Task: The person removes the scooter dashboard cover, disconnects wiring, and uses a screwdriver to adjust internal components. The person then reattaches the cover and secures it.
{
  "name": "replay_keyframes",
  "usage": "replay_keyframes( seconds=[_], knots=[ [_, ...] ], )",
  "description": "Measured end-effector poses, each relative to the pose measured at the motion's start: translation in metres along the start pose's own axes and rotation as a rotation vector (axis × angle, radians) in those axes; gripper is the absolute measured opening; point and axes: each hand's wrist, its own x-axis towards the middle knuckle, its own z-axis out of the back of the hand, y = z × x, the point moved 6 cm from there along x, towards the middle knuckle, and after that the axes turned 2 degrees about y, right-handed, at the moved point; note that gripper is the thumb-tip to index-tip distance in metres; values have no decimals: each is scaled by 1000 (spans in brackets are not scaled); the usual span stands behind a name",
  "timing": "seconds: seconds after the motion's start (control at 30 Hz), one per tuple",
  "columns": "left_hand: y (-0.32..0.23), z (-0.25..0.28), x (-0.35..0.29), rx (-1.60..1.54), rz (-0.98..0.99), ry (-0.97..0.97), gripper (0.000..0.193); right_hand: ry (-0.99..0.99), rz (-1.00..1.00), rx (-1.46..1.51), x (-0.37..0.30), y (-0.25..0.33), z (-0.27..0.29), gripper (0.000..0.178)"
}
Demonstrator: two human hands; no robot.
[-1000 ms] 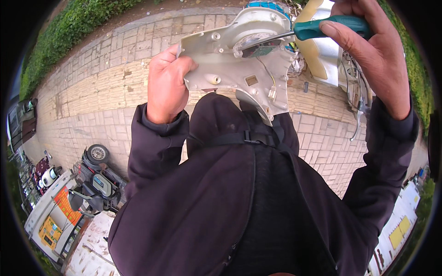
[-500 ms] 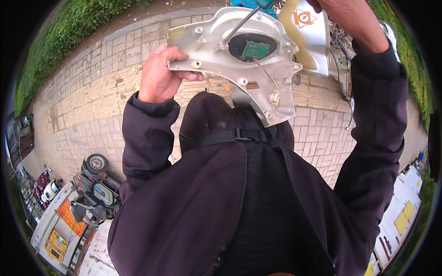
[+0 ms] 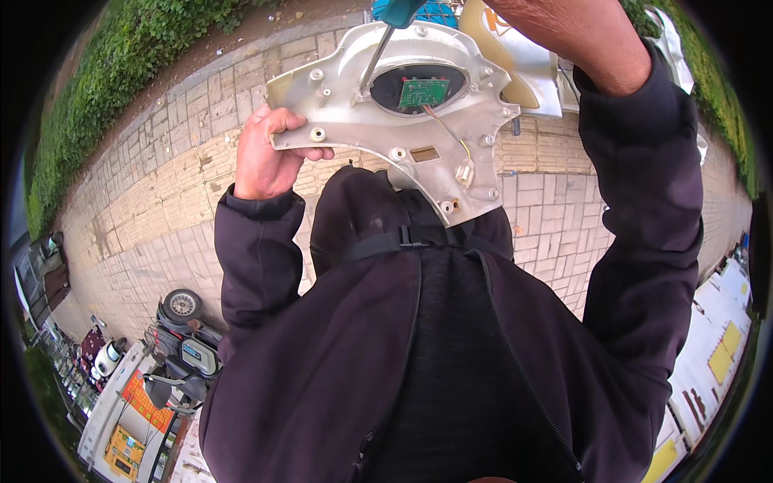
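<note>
My left hand [image 3: 267, 161] grips the left edge of a pale plastic scooter panel [image 3: 342, 113], thumb on top and fingers beneath. Its inner face is toward me, with several screw posts and an oval opening. In that opening sits a green circuit board [image 3: 424, 93], whose thin wires run to a white connector [image 3: 465, 172]. A screwdriver [image 3: 396, 13] with a teal handle slants down, its shaft reaching a post left of the oval. My right hand [image 3: 519, 10] is at the upper edge near the handle; its fingers are cut off, but the tilted screwdriver appears held by it.
Beyond the panel stands a gold and white scooter body part [image 3: 527, 68] beside a blue item [image 3: 439, 14]. Paving [image 3: 555, 233] spreads below, with a green hedge [image 3: 105, 72] at left. A parked scooter [image 3: 187, 346] is at lower left.
The panel, both hands and the screwdriver have shifted left and slightly down in the view. The screwdriver shaft remains at the same post, and my left hand keeps its hold.
</note>
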Motion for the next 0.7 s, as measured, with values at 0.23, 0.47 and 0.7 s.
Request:
replay_keyframes(
  seconds=[0.23, 0.47, 0.7],
  knots=[
    [6, -21, -17, 82, -141, -101, 21, -97, -224, 407, -31, 5, -1, 35],
    [5, -47, -32, 131, -240, -136, 26, -132, -409, 364, -60, 13, -4, 37],
    [-3, -58, -17, 148, -125, -28, 33, -140, -586, 396, -66, -18, 3, 38]
  ],
)
